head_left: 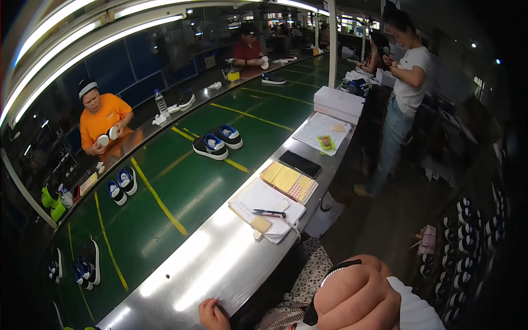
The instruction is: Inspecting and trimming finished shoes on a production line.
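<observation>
Silvery sheet metal makes the long, glossy ledge [231, 275] that runs between us and the moving-line surface, and our left hand [213, 314] looks laid on its near edge, perhaps for support. Its fingers are bent and close together, with nothing seen between them; what lies under them we cannot tell. On the near side of the ledge, our right hand [355, 300] seems folded close to the lens, its fingers apparently pressed together, though whether they pinch anything we cannot tell. Farther along the ledge lies an open white spiral notebook [245, 206], with slim dark pens [269, 213] and a tan, squarish block [260, 224] on its pages, probably so they lie flat and the pens are handy. Next along the ledge come a yellow-paged open booklet [283, 179] and a flat black phone [300, 163], likely parked within our reach, then a closed white cardboard box [338, 104]. Across the ledge, the green belt [181, 192] carries black shoes with blue linings and white soles [210, 147], set in pairs, presumably to keep mates together. Beyond both ledge and belt, a co-worker in an orange shirt [104, 118] holds two shoes, white soles outward, perhaps for a closer look.
</observation>
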Available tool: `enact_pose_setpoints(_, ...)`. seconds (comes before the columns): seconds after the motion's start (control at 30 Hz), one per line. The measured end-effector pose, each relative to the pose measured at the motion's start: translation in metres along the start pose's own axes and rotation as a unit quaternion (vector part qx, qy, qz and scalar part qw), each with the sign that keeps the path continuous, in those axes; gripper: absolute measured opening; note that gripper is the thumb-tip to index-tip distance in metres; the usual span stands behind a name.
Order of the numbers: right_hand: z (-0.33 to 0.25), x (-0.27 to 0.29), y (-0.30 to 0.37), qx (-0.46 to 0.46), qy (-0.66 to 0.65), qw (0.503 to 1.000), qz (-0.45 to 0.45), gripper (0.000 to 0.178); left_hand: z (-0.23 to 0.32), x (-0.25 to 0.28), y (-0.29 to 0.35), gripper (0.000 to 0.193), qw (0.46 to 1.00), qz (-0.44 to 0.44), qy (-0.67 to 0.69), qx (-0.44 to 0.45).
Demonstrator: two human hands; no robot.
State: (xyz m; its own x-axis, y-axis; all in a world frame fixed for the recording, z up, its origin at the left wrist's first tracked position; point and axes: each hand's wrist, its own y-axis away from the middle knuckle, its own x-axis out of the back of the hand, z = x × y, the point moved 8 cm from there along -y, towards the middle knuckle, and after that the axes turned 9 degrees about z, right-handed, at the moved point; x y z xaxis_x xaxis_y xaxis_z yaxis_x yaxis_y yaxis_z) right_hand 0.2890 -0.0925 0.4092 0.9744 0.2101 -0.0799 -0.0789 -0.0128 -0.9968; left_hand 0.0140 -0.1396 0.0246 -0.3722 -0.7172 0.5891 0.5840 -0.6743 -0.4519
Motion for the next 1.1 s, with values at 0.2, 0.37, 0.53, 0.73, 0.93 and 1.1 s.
enact_pose_setpoints(0.2, -0.008, 0.012, 0.0, -0.016, 0.023, 1.0, -0.004, 0.01, 0.001, 0.007, -0.003, 0.026, 1.0, 0.012, -0.011, -0.013)
enact_pose_setpoints(0.37, 0.002, 0.013, 0.008, -0.072, 0.013, 0.997, -0.024, 0.009, 0.012, 0.022, -0.005, 0.028, 0.997, -0.04, -0.072, 0.009)
enact_pose_setpoints(0.53, 0.029, 0.004, 0.013, -0.129, -0.154, 0.978, -0.047, 0.015, 0.051, 0.027, -0.024, 0.015, 0.998, 0.017, 0.047, 0.027)
enact_pose_setpoints(0.73, 0.063, -0.018, 0.048, -0.355, -0.408, 0.837, -0.076, 0.018, 0.051, 0.034, -0.044, 0.016, 0.991, -0.085, 0.079, 0.073)
enact_pose_setpoints(0.93, 0.136, -0.074, 0.166, -0.686, -0.184, 0.656, -0.254, 0.012, 0.043, 0.075, -0.103, 0.022, 0.984, -0.176, -0.031, -0.007)
enact_pose_setpoints(1.1, 0.165, -0.076, 0.311, -0.749, -0.087, 0.605, -0.257, 0.018, -0.027, 0.139, -0.176, 0.024, 0.967, -0.134, -0.214, 0.019)
